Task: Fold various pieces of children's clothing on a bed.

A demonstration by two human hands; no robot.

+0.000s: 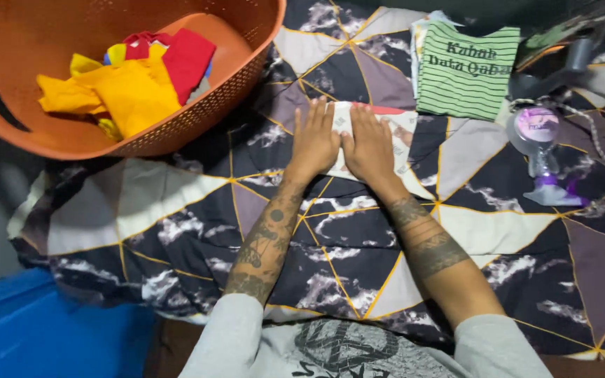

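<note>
1. At the far left a blue surface (29, 329) shows below the edge of the dark patterned bedspread (176, 231). Its kind is hard to tell from here.
2. The orange laundry basket (197, 119) sits at the upper left, partly on the bedspread. It holds a loose heap of yellow and red garments (131, 77) that are not folded, so by the look of it most of the pile is left to do.
3. The left hand (314, 140) lies flat, fingers together and extended, pressing the left part of a small white folded garment (393, 136) near the middle of the bedspread. It grips nothing.
4. The right hand (367, 147) lies just beside it, thumbs nearly touching, palm down on the same garment. This piece looks close to finished — it is being smoothed flat.
5. Up and to the right lies a folded green striped shirt (467, 70), apparently atop other folded pieces — work already done.
6. At the right a small purple and clear fan-like gadget (537, 140) stands near the stack, and a cord (596, 136) trails past it. Both are apart from the hands, so nothing blocks them.
</note>
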